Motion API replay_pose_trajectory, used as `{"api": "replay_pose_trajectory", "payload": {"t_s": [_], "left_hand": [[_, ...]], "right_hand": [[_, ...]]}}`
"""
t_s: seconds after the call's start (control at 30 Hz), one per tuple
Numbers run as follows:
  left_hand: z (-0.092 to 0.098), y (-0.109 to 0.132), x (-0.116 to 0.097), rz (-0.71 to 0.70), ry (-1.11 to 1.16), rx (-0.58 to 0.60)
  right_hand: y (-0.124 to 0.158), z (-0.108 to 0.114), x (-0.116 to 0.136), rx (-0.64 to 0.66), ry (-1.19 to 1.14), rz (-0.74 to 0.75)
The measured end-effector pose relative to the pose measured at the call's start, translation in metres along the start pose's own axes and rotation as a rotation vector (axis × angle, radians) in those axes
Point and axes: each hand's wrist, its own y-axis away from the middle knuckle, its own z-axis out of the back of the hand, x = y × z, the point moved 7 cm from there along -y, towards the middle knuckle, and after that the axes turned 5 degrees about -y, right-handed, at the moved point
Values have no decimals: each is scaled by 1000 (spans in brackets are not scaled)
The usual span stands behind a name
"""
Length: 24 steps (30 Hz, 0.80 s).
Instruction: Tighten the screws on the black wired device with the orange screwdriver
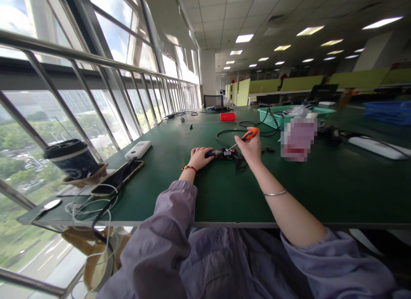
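Note:
My left hand (pixel 199 156) rests on the green table (pixel 224 192), fingers closed round the near end of a small dark device (pixel 222 153) with blue and red parts. My right hand (pixel 251 148) grips a screwdriver with an orange handle (pixel 249 134). The screwdriver's thin shaft slants down and left, its tip touching the top of the device. A black cable (pixel 239 130) loops on the table behind the device.
A white power bank (pixel 138 149), a phone (pixel 119 177) and a lidded coffee cup (pixel 72 158) lie at the left edge by the window railing. A red box (pixel 227 116), a green basket (pixel 276 115) and a blue crate (pixel 390 112) stand farther back.

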Motion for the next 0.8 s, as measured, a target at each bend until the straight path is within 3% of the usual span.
{"api": "replay_pose_trajectory", "payload": {"t_s": [0.13,0.3,0.5,0.7,0.8], "left_hand": [[0,0,0,-4,-9,0],[0,0,0,-2,-4,0],[1,1,-1,0,1,3],[1,0,0,-1,6,4],[0,0,0,1,3,8]], "right_hand": [[0,-3,0,25,-1,-13],[1,-10,4,65,-116,87],[1,-2,-1,1,-13,-8],[4,-6,9,43,-37,86],[4,-5,6,27,-34,53]]}}
